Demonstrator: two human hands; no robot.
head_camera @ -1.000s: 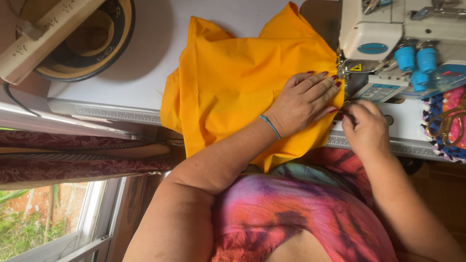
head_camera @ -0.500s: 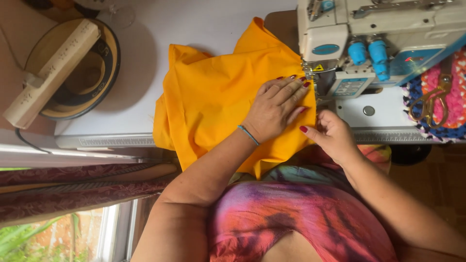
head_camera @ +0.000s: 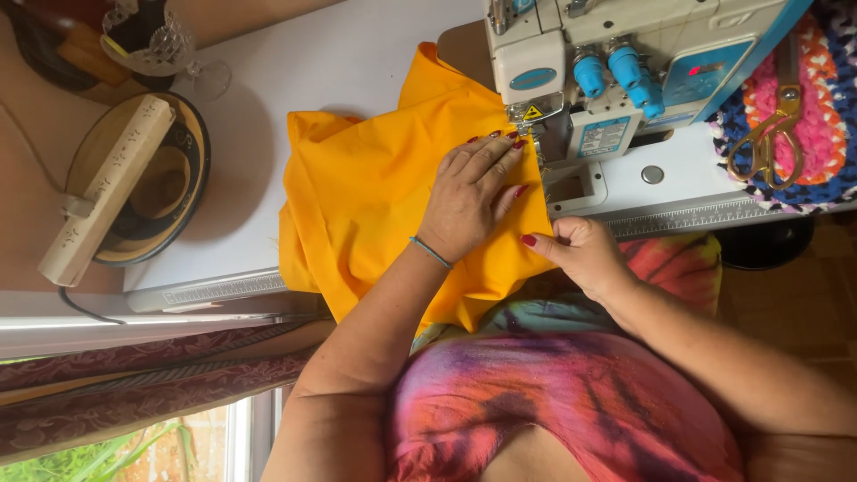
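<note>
Orange fabric [head_camera: 384, 196] lies on the white sewing table [head_camera: 295, 80], its edge at the sewing machine [head_camera: 616, 80] presser foot. The left hand [head_camera: 469, 192] presses it flat, fingers spread; the right hand [head_camera: 580, 254] pinches the near hem. Feeding seems next, needing steady guidance. Half a second earlier, the right hand sat nearer the machine.

There is one view only, from a camera worn on the person's head. It looks steeply down over the chest and both forearms onto the white desk [head_camera: 357, 62], close enough that the arms fill the lower half of the frame. The desk's near edge runs across the middle; the sewing machine [head_camera: 625, 80] stands at its far right, cut off by the top edge. A window strip shows at lower left.
</note>
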